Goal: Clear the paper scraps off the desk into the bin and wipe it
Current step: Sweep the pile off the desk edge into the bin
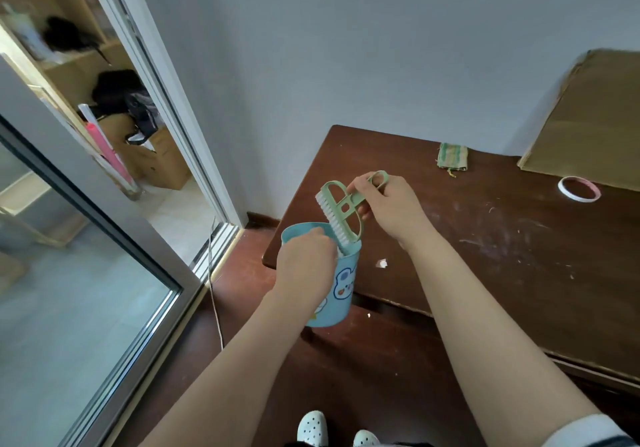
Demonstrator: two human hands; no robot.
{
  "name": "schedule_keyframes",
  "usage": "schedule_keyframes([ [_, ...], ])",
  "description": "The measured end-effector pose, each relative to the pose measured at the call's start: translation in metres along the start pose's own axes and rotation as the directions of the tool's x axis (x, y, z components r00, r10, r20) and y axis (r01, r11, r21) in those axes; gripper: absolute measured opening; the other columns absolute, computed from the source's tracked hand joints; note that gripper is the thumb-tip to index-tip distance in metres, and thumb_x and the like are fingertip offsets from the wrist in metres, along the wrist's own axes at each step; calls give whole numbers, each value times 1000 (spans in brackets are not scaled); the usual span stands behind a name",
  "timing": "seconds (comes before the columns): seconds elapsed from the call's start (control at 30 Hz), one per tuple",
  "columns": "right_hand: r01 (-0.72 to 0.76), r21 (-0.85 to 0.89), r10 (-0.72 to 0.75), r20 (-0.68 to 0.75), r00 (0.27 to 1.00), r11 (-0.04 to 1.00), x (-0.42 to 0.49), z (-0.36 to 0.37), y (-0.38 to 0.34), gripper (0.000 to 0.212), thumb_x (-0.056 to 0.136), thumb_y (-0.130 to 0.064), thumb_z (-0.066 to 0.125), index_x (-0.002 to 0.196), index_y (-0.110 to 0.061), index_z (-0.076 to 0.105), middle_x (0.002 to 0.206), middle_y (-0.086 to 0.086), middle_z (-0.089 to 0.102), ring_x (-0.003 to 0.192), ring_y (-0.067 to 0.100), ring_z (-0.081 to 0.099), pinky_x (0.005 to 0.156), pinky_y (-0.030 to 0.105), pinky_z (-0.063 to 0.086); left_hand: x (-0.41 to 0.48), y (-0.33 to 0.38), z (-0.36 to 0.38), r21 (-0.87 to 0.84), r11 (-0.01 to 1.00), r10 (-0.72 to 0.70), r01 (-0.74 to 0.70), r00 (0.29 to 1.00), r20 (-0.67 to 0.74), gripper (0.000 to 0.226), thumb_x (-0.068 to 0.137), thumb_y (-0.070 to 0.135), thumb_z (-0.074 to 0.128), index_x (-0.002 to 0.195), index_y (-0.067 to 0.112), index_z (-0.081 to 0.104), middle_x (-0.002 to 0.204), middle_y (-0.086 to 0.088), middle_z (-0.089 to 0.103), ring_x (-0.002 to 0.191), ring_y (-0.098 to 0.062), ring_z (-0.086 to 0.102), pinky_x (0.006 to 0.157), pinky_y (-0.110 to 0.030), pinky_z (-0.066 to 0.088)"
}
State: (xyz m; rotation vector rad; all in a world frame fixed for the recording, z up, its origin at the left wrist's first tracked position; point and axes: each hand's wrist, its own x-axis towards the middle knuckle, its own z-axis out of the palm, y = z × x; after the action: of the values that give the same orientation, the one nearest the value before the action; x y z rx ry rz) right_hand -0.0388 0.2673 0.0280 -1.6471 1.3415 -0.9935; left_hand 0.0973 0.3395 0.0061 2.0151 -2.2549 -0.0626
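My left hand (306,259) grips the rim of a small blue bin (341,294) with cartoon bears, held in the air beside the left corner of the dark brown desk (485,256). My right hand (388,209) pinches the handle of a pale green scrubbing brush (341,212), whose white bristles slant down into the bin's mouth. One white paper scrap (381,263) lies near the desk's front edge, and pale streaks and specks mark the desktop to its right. A folded green cloth (452,157) lies at the back of the desk.
A roll of tape (579,189) lies at the desk's right, in front of a cardboard sheet (595,117) leaning on the wall. A glass sliding door (104,238) stands at the left, with a thin cable (213,290) on the floor. My white shoes (311,429) show below.
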Motion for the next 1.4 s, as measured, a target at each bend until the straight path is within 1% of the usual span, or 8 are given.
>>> schedule_keyframes([
  [0.07,26,35,-24,-50,998,999,2,-11,-3,27,95,-27,48,77,-23,68,66,-5,66,54,6,60,60,24,53,5,3,-1,2,1000,16,-15,1000,-27,18,93,17,47,90,16,65,90,1,51,77,-20,57,59,-28,38],
  [0.2,36,79,-29,-99,995,996,9,-40,0,26,95,-26,49,79,-21,68,71,0,67,59,10,61,66,31,55,21,20,4,-44,999,-4,1,998,-61,20,94,20,46,89,12,64,85,1,44,74,-20,55,59,-30,42],
  [0.33,30,176,1,-171,985,984,17,-66,13,25,96,-22,49,79,-21,67,73,-2,67,58,3,59,60,21,54,40,35,14,-120,993,-10,-4,994,-111,17,93,22,51,95,16,66,91,3,46,78,-17,55,67,-28,46],
  [0.47,-6,297,69,-204,977,955,29,-87,25,25,96,-20,49,79,-19,68,79,1,68,58,3,60,58,18,52,58,42,24,-186,982,-12,-19,986,-166,23,95,27,48,97,16,68,91,2,50,76,-15,55,66,-23,43],
  [0.73,-63,713,287,-198,937,699,80,-95,42,29,97,-18,48,77,-11,68,78,5,67,58,8,60,57,18,54,131,28,34,-267,963,-31,-43,964,-266,20,91,25,57,94,12,72,84,1,53,64,-10,48,54,-17,27],
  [1.03,-101,826,495,-230,838,554,171,-74,72,24,94,-14,51,77,-8,66,74,7,66,57,9,60,55,19,53,237,-1,50,-275,953,76,-131,977,-201,24,94,25,52,94,11,71,89,-3,54,66,-22,56,57,-29,42],
  [1.17,-79,871,568,-245,785,484,196,-66,90,18,92,-14,54,82,-7,67,76,8,70,61,10,63,59,21,54,274,-16,62,-331,925,119,-185,970,-212,15,89,15,61,86,6,73,84,-8,57,58,-27,56,52,-33,46],
  [1.4,-3,926,573,-232,786,378,233,-60,107,18,94,-14,52,87,-7,67,83,8,73,71,15,68,68,25,57,328,-26,81,-401,876,135,-267,935,-327,5,75,3,74,71,4,71,76,-11,60,45,-27,53,41,-31,45],
])
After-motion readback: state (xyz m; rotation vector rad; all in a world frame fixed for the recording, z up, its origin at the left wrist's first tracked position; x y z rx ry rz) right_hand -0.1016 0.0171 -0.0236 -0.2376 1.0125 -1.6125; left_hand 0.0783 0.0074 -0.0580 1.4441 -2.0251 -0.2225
